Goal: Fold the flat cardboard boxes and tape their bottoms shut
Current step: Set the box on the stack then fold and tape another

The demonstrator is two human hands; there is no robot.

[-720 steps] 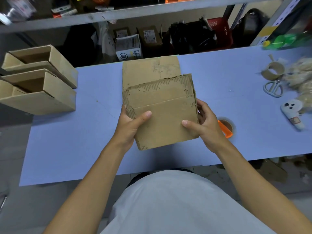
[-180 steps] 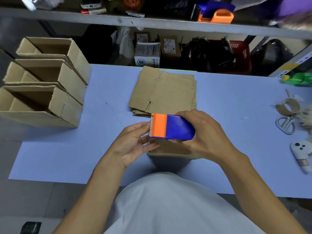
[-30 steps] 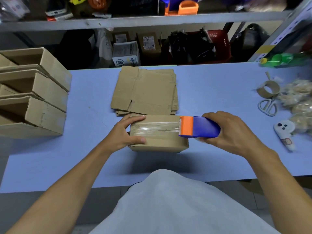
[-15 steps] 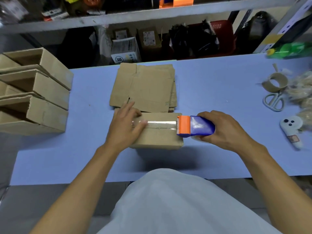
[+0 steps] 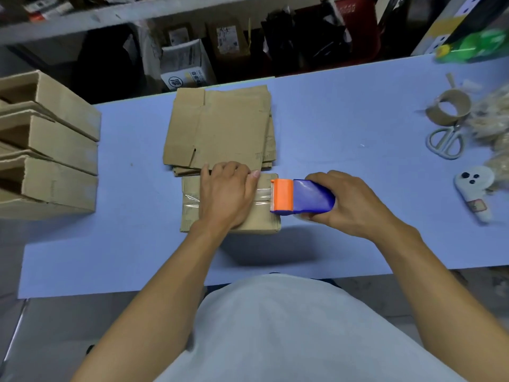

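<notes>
Our left hand [image 5: 225, 194] lies flat, fingers spread, on the folded box [image 5: 192, 213], pressing the clear tape strip [image 5: 263, 198] along its seam. Just right of it, our right hand [image 5: 349, 202] grips the blue-and-orange tape dispenser [image 5: 300, 199] at the box's right edge. Just beyond the left fingers lies the stack of flat boxes [image 5: 220, 130].

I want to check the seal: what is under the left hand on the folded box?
The left hand lies flat on the folded box, over a strip of clear tape running to the tape dispenser. The seam beneath the palm is covered.
</notes>
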